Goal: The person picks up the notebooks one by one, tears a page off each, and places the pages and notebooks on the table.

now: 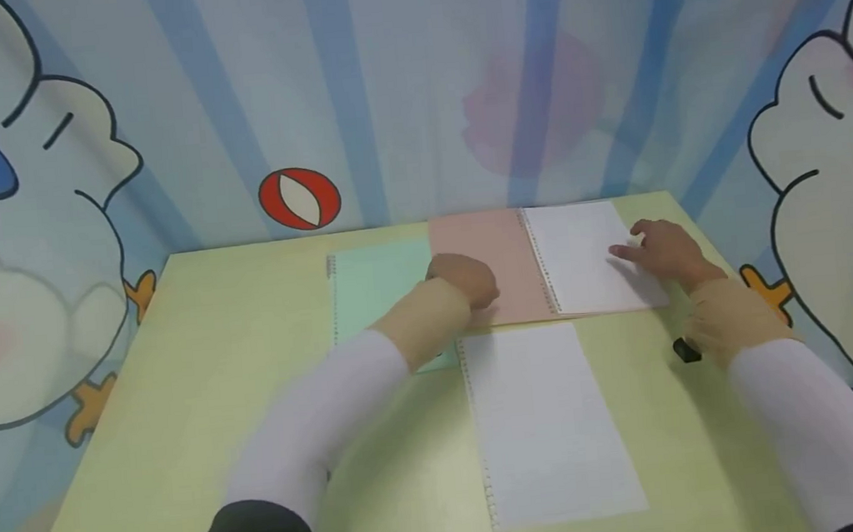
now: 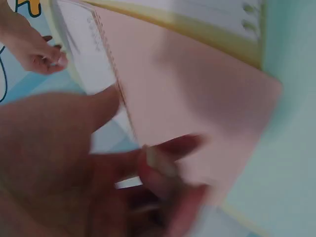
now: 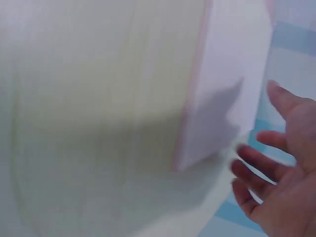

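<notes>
A spiral notebook lies spread at the back of the table, its pink cover (image 1: 496, 244) folded out to the left and its white pages (image 1: 584, 258) facing up. My left hand (image 1: 465, 280) hovers above the pink cover's left part. In the left wrist view its fingers (image 2: 163, 170) are loosely bent, with nothing between them. Near the right edge of the pages is my right hand (image 1: 662, 252), fingers spread and holding nothing. Partly beneath the pink cover, a mint-green notebook (image 1: 378, 282) lies to the left. A loose white sheet (image 1: 552, 431) with a perforated left edge lies in front.
A small black object (image 1: 686, 351) sits beside the right wrist. The pale yellow-green table (image 1: 229, 332) ends against a striped blue wall (image 1: 398, 93) with cartoon figures. My left forearm crosses over the green notebook's lower part.
</notes>
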